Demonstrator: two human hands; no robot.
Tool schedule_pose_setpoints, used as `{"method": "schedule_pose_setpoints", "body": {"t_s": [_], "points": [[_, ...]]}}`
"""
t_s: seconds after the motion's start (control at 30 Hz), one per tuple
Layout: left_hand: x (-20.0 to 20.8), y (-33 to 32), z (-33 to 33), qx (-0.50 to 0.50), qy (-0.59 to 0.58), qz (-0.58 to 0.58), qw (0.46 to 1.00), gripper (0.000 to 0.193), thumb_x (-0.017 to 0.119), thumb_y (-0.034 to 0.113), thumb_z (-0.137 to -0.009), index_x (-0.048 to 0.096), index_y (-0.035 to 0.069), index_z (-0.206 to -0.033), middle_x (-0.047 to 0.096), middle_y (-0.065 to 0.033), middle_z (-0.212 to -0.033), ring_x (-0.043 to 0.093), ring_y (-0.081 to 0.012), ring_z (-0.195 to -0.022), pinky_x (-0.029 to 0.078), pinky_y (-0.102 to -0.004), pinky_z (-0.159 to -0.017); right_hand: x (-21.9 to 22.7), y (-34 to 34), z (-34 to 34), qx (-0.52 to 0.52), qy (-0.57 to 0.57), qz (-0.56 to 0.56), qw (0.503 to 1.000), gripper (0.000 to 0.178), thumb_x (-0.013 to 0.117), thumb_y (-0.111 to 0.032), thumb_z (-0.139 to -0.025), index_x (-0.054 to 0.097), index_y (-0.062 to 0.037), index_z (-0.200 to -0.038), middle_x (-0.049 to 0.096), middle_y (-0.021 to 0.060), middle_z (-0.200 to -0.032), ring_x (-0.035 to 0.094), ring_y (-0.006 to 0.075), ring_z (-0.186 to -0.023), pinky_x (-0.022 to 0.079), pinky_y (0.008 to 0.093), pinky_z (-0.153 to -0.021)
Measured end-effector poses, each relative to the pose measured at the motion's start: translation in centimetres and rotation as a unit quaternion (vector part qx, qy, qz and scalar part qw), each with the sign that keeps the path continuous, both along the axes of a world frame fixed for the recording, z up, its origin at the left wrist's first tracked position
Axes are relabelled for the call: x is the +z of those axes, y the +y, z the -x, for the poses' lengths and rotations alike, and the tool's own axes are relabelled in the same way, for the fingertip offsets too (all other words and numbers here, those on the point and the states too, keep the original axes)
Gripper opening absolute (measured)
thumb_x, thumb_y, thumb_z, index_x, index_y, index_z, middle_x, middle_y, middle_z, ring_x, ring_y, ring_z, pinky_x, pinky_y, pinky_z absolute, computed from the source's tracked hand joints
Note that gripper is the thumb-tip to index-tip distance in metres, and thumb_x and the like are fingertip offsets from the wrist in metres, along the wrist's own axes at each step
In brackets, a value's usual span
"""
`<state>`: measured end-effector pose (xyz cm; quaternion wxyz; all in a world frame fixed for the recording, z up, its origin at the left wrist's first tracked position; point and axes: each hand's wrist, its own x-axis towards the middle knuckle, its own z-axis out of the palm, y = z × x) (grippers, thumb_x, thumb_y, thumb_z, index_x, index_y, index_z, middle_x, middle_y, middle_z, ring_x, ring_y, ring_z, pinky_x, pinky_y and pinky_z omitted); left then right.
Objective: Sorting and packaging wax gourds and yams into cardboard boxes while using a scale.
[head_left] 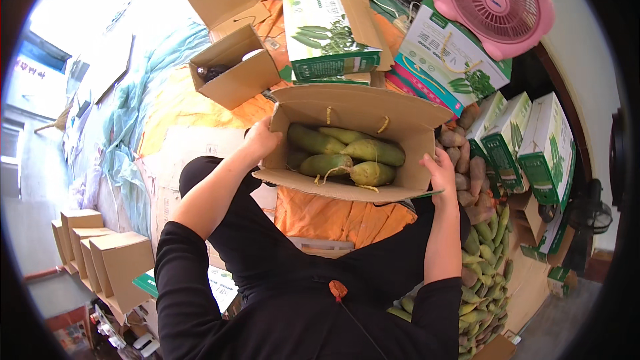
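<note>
An open cardboard box (pixel 303 103) tilts toward me above my lap, its mouth facing up. Inside lie several thick green radishes (pixel 377 152), packed side by side, some with thin root tails toward me. Two yellow rope loops (pixel 383 124) show on the far inner wall. My left hand (pixel 265 139) is closed on the box's left end. At the opposite end, my right hand (pixel 439 169) grips the edge, thumb on the near side. The box hides some fingers of both hands.
Beyond the box stand a printed white-and-green carton (pixel 327 30) and a small open box (pixel 237 70). A pink fan (pixel 497 0) is at far right. Loose green radishes (pixel 483 260) are heaped right of my leg, near bagged brownish produce (pixel 457 153). Empty boxes (pixel 120 260) stand left.
</note>
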<state>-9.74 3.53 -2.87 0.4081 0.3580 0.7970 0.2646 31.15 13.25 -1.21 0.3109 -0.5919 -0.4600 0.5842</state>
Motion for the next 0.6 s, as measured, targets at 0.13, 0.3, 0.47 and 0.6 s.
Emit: {"method": "schedule_pose_setpoints", "body": {"t_s": [0.13,0.3,0.47,0.6], "points": [[1.3,0.1,-0.5,-0.007,-0.015,-0.014,1.000,0.042,0.061,0.014,-0.079,0.057,0.002,-0.119,0.065,-0.0198,-0.107,0.062,-0.0297,-0.102,0.047,-0.0379,-0.087,0.0,-0.4,-0.5,-0.021,0.022,-0.019,0.999,0.041,0.062,-0.015,-0.087,0.049,0.0010,-0.123,0.059,0.0079,-0.104,0.056,0.0151,-0.093,0.044,0.0305,-0.083],[3.8,-0.3,-0.4,-0.004,-0.041,-0.063,0.997,0.041,0.063,0.020,-0.081,0.058,0.000,-0.117,0.065,-0.0205,-0.102,0.063,-0.0282,-0.096,0.048,-0.0372,-0.084,1.9,-0.2,-0.7,-0.047,0.093,-0.039,0.994,0.033,0.061,-0.016,-0.089,0.052,-0.0019,-0.117,0.061,0.0052,-0.089,0.058,0.0140,-0.083,0.046,0.0281,-0.075],[7.9,0.0,0.4,0.017,-0.063,-0.111,0.992,0.043,0.064,0.030,-0.085,0.060,-0.002,-0.113,0.065,-0.0137,-0.086,0.062,-0.0187,-0.080,0.048,-0.0328,-0.071,5.2,0.7,-0.2,-0.028,0.130,-0.056,0.990,0.027,0.054,-0.015,-0.094,0.051,-0.0017,-0.117,0.061,0.0052,-0.091,0.059,0.0145,-0.085,0.049,0.0281,-0.076],[9.9,-0.8,4.6,0.037,-0.051,-0.173,0.983,0.044,0.062,0.037,-0.088,0.062,0.000,-0.111,0.060,-0.0033,-0.074,0.054,-0.0103,-0.069,0.044,-0.0277,-0.062,9.6,1.3,3.3,-0.004,0.173,-0.069,0.983,0.033,0.057,-0.018,-0.092,0.050,-0.0020,-0.120,0.063,0.0059,-0.090,0.061,0.0133,-0.081,0.051,0.0265,-0.072]]}}
